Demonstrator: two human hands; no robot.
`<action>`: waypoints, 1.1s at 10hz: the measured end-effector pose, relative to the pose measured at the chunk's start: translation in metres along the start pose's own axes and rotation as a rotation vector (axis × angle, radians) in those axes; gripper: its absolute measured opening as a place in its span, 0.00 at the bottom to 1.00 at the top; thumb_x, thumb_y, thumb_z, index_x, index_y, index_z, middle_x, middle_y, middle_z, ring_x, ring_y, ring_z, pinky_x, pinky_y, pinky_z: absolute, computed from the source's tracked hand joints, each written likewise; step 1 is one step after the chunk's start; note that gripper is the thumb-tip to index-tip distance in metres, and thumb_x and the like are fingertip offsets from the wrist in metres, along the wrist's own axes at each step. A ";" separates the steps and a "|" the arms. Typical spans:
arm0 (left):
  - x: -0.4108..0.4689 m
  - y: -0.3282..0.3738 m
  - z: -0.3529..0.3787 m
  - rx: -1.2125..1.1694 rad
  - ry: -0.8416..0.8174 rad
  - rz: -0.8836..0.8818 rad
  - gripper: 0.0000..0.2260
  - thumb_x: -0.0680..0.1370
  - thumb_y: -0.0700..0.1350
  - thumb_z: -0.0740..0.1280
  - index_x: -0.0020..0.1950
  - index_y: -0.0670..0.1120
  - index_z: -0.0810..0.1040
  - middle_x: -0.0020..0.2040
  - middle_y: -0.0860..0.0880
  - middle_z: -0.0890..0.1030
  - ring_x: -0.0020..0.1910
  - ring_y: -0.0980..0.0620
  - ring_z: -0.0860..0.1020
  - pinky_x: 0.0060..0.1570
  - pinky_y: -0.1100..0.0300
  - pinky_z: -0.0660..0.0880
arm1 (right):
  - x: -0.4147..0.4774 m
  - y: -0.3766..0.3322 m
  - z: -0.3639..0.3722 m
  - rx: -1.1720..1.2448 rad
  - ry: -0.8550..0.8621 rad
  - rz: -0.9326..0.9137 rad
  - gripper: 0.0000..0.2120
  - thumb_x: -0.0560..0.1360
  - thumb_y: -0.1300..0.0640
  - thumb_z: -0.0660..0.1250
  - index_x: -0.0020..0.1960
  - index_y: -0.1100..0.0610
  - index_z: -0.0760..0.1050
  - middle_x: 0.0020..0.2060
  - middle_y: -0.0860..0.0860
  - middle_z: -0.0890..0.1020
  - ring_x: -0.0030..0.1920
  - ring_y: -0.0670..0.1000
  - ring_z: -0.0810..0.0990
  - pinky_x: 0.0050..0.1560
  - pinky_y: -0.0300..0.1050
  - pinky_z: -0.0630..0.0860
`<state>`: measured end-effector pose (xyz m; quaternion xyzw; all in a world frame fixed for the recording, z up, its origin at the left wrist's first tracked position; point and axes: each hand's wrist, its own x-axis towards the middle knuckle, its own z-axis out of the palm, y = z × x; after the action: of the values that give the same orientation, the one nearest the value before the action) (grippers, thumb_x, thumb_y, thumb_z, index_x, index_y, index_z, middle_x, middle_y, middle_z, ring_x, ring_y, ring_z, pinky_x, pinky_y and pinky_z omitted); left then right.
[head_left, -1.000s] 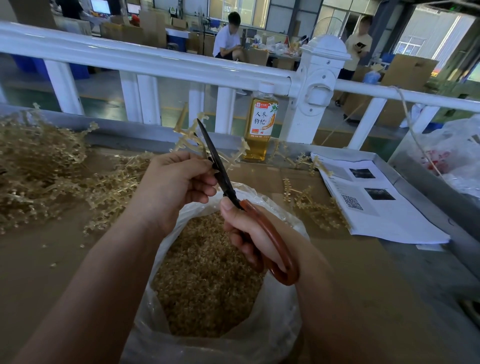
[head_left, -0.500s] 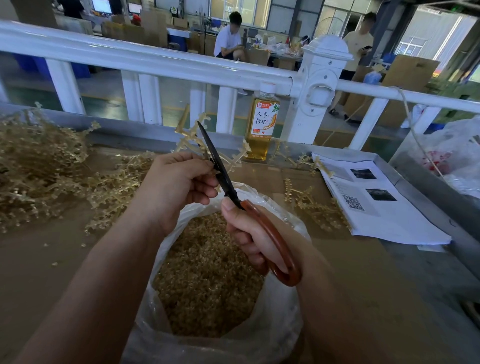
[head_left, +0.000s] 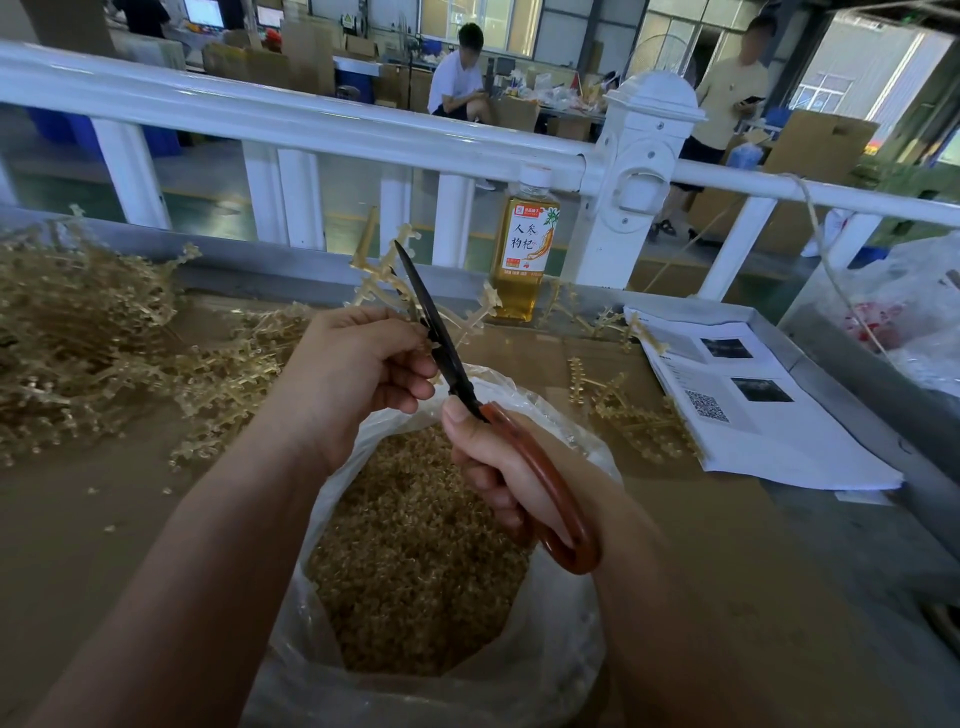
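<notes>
Above the bag (head_left: 563, 649), the sprue (head_left: 376, 271) is pinched by fingers of the left hand (head_left: 353, 370); the scissors (head_left: 439, 332), gripped by the right hand (head_left: 498, 467), are laid across it.

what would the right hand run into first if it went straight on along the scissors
Probably the left hand, which pinches the tan plastic sprue right beside the scissors blades, just ahead of the right hand. Depth is unclear; it might pass alongside.
</notes>
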<state>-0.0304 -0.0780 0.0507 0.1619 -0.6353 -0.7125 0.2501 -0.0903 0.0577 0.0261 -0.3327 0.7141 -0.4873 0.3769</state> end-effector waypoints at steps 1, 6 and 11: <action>0.000 0.000 0.001 -0.010 0.000 -0.001 0.14 0.75 0.32 0.59 0.32 0.41 0.77 0.23 0.47 0.76 0.20 0.54 0.73 0.20 0.67 0.69 | -0.002 -0.002 -0.001 0.009 -0.022 0.016 0.23 0.54 0.28 0.56 0.36 0.46 0.66 0.16 0.41 0.68 0.15 0.39 0.64 0.16 0.29 0.58; 0.000 -0.003 -0.001 0.000 0.086 0.038 0.11 0.77 0.38 0.62 0.34 0.41 0.75 0.24 0.49 0.78 0.22 0.55 0.75 0.22 0.67 0.70 | -0.010 -0.016 0.001 0.198 -0.081 0.081 0.13 0.80 0.49 0.53 0.38 0.51 0.64 0.14 0.40 0.70 0.15 0.35 0.68 0.16 0.26 0.62; 0.001 -0.002 -0.002 -0.027 0.106 0.005 0.10 0.77 0.35 0.61 0.36 0.40 0.74 0.23 0.51 0.77 0.21 0.56 0.74 0.21 0.68 0.69 | -0.008 -0.013 0.003 -0.058 0.018 0.080 0.20 0.66 0.31 0.55 0.39 0.48 0.68 0.29 0.48 0.67 0.25 0.44 0.64 0.26 0.39 0.64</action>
<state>-0.0306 -0.0806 0.0490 0.1943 -0.6118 -0.7109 0.2873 -0.0825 0.0593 0.0393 -0.3102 0.7440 -0.4538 0.3799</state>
